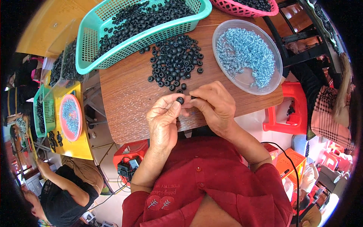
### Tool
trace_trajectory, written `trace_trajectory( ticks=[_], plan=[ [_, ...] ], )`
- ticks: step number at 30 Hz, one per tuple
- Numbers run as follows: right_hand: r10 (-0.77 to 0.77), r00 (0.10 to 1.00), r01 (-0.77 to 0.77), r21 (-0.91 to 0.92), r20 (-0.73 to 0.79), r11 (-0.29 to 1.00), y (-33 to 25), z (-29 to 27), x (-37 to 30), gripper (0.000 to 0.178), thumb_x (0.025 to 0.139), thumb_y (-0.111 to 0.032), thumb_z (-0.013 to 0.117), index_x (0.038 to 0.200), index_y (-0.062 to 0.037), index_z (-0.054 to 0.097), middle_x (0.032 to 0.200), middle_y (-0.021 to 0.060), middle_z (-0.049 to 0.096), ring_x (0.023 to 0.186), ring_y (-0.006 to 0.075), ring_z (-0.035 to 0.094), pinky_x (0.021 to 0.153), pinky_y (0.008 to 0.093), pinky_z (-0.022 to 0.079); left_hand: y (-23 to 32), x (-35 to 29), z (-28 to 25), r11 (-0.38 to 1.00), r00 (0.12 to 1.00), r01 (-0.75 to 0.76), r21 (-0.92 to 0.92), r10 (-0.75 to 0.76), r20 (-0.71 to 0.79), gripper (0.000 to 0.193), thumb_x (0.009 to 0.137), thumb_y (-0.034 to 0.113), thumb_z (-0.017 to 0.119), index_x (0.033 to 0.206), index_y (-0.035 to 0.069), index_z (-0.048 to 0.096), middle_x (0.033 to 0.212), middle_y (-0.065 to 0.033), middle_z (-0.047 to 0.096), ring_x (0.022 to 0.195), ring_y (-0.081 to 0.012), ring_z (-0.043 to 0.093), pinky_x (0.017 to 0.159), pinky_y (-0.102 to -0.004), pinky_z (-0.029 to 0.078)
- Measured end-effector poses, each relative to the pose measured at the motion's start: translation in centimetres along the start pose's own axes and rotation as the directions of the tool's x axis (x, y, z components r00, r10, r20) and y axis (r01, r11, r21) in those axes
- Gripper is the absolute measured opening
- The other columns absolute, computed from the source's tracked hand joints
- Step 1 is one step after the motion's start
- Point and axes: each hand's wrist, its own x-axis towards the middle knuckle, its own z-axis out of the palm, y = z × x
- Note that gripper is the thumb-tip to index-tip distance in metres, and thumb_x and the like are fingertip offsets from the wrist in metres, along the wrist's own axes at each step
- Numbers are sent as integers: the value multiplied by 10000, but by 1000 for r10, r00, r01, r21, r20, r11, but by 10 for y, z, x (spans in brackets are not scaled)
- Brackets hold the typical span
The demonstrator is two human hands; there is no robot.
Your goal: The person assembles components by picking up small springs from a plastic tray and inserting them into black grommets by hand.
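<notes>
A black bead (180,100) with a round opening is sitting between the thumb and fingertip of the left hand (162,115), above the near half of the brown tabletop (126,94). The left hand is pinching it, with its opening facing up. Just beside it, the right hand (217,104) is pressing thumb and forefinger together on a small dark piece (193,97), mostly covered by the fingers. Both forearms are coming in over the tabletop's near edge, and the wearer's red shirt (223,162) is showing below that edge.

Just beyond the hands, a loose pile of black beads (176,60) is spreading over the middle of the tabletop, a few of them straying toward the fingers. Behind the pile, a green basket (147,39) full of similar beads is standing at the far left corner. A round clear tray (245,73) is lying near the right edge, holding light-blue small pieces (251,47). A pink basket (257,12) of dark pieces is standing at the far right.

Past the right edge, a red stool (300,102) is standing on the floor. Past the left edge, a yellow table (80,147) is carrying a pink tray (79,117) and a smaller green basket (48,102), with a person in a black top (66,196) sitting near it.
</notes>
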Motion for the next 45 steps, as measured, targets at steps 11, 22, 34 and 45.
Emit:
trace_trajectory(
  ticks=[11,22,34,45],
  plan=[
    [-15,999,13,41,40,999,-2,2,0,254,682,39,683,925,-35,673,824,108,624,753,273,572,641,349,464,-2,-2,3,999,999,-37,33,37,15,207,891,64,614,1057,-59,604,954,-111,656,800,-188,639,670,-265,487],
    [274,959,-282,278,67,918,-9,-7,-2,223,709,42,696,925,-7,674,875,95,629,794,210,580,686,307,464,-7,-2,6,999,999,-31,15,30,39,204,893,59,609,1054,-65,598,944,-108,652,798,-198,645,655,-267,492],
    [298,950,-310,352,90,883,-10,-11,-5,163,744,64,683,896,7,675,904,77,616,821,151,581,698,257,469,-11,-3,7,998,999,-32,62,30,30,213,871,38,635,1069,-41,622,935,-94,661,765,-156,631,656,-253,490],
    [237,966,-260,367,106,893,-10,-17,-4,177,728,76,673,884,-8,680,893,76,630,825,190,587,719,298,471,-11,-6,12,989,1000,-22,145,19,21,219,865,23,640,1072,-48,624,855,-85,659,709,-132,622,620,-234,508]
  ],
)
